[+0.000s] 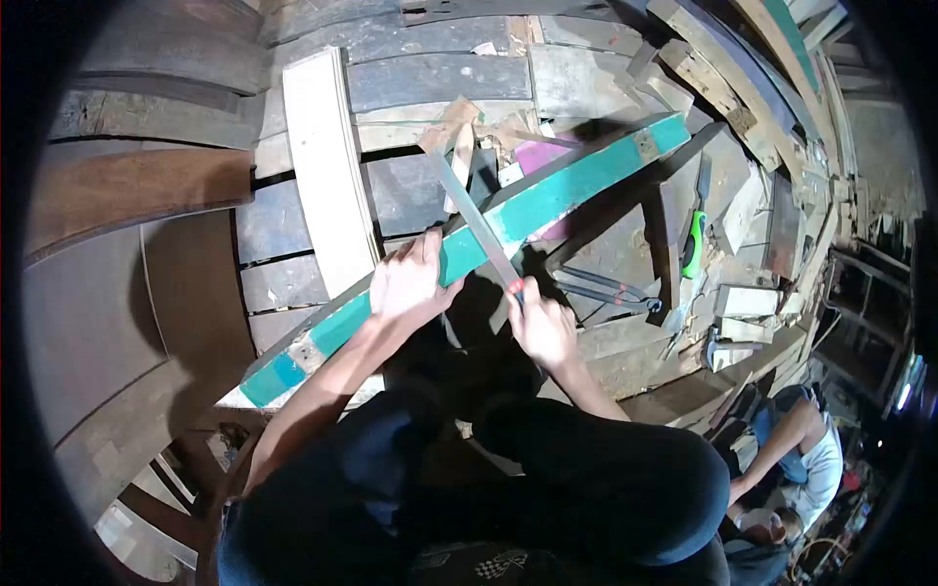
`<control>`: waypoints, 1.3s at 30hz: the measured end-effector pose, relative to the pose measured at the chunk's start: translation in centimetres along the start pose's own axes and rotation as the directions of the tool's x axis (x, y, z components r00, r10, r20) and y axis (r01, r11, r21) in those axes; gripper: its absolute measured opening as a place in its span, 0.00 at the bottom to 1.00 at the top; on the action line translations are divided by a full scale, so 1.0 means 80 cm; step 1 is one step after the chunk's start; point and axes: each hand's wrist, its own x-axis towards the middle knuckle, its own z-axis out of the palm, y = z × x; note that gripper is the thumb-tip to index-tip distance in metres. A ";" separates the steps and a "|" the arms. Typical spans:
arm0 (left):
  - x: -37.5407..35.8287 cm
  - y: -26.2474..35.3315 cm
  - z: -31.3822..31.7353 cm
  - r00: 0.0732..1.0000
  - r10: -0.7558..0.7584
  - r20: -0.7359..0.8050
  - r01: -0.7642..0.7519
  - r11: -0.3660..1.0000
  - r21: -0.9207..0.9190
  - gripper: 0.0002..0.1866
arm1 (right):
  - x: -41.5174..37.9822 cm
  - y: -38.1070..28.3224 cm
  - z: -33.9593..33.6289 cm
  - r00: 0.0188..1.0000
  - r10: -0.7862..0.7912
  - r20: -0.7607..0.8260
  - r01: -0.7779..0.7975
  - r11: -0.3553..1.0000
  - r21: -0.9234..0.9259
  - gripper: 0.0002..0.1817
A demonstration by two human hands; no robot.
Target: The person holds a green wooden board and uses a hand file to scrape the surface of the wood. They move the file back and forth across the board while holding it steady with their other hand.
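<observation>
A long wooden beam (572, 188), painted green on its side, lies slantwise in front of my knees. My left hand (410, 278) grips it left of the middle, fingers over the top edge and thumb on the green face. My right hand (543, 327) is closed around the handle of a long, flat-bladed metal tool (481, 223), with red showing where blade meets hand. The blade crosses the beam to the right of my left hand, its far end beyond the beam by some wood scraps (451, 125). Whether the blade's edge is toothed, I cannot tell.
Pincers (606, 289) and a green-handled chisel (695, 244) lie to the right, with a hammer (728, 347) farther over. A white board (327, 171) rests on the planks at left. Timber is stacked at upper right. Another person (806, 454) sits at lower right.
</observation>
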 end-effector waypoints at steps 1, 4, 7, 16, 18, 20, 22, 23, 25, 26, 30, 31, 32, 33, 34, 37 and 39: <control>0.001 0.000 0.000 1.000 -0.001 0.002 0.001 1.000 0.012 0.34 | -0.017 0.008 0.003 0.999 -0.016 -0.035 0.015 1.000 -0.004 0.14; 0.001 0.000 -0.001 0.999 -0.026 0.021 0.026 0.999 0.027 0.36 | -0.101 0.046 0.014 0.992 0.082 0.098 -0.079 0.996 -0.035 0.17; 0.000 -0.003 0.001 0.999 0.028 -0.040 -0.028 1.000 0.006 0.37 | -0.118 0.057 0.011 0.976 0.142 0.163 -0.128 0.987 -0.097 0.17; 0.003 0.002 -0.004 0.999 -0.022 0.041 0.024 0.999 -0.044 0.37 | 0.022 -0.006 -0.020 0.979 0.038 0.201 -0.059 0.993 0.099 0.17; 0.006 -0.001 -0.004 0.996 -0.041 0.076 0.042 0.999 -0.008 0.37 | 0.001 0.010 -0.009 0.982 0.040 0.183 -0.052 0.997 0.064 0.16; 0.002 0.009 -0.015 0.988 -0.085 0.130 0.082 0.996 0.030 0.34 | -0.054 0.033 -0.003 0.973 0.087 0.212 -0.085 0.996 -0.017 0.15; 0.002 0.007 -0.011 0.992 -0.067 0.105 0.067 0.998 0.008 0.35 | -0.109 0.049 -0.008 0.961 0.173 0.217 -0.171 0.985 -0.029 0.18; 0.002 0.006 -0.009 0.994 -0.059 0.089 0.060 0.998 -0.003 0.35 | -0.128 0.057 -0.001 0.963 0.187 0.194 -0.178 0.982 -0.062 0.18; -0.001 0.004 -0.004 0.998 -0.035 0.055 0.035 0.999 0.006 0.36 | -0.131 0.053 0.003 0.963 0.198 0.182 -0.185 0.979 -0.083 0.17; -0.002 -0.001 0.003 0.999 -0.015 0.028 0.015 1.000 0.005 0.36 | -0.130 0.048 0.006 0.965 0.204 0.167 -0.191 0.977 -0.093 0.16; 0.001 0.000 -0.004 0.998 -0.037 0.057 0.036 0.999 0.028 0.39 | -0.053 0.034 0.040 0.997 0.053 0.062 -0.061 0.989 0.136 0.12; 0.002 0.003 -0.004 0.996 -0.052 0.077 0.049 0.998 0.036 0.39 | -0.023 0.013 0.020 0.996 0.055 0.075 -0.063 0.991 0.115 0.12; 0.001 0.002 -0.003 0.999 -0.031 0.036 0.030 0.999 0.022 0.40 | -0.009 0.005 0.006 0.997 0.011 0.081 -0.027 0.979 0.200 0.12; 0.000 0.002 -0.002 0.999 -0.019 0.029 0.018 1.000 0.016 0.40 | -0.013 0.009 0.004 0.996 0.011 0.087 -0.025 0.986 0.164 0.12; 0.000 0.001 -0.001 1.000 -0.006 0.023 0.006 1.000 0.013 0.40 | -0.018 0.014 0.002 0.996 0.012 0.093 -0.024 0.991 0.131 0.12; 0.003 0.003 -0.006 0.996 -0.044 0.075 0.043 0.999 0.012 0.39 | -0.067 0.036 0.004 0.992 0.078 0.099 -0.085 0.993 0.076 0.14; 0.002 -0.001 -0.002 0.998 -0.030 0.048 0.030 0.999 0.018 0.38 | -0.115 0.046 0.006 0.988 0.125 0.090 -0.121 0.991 -0.051 0.15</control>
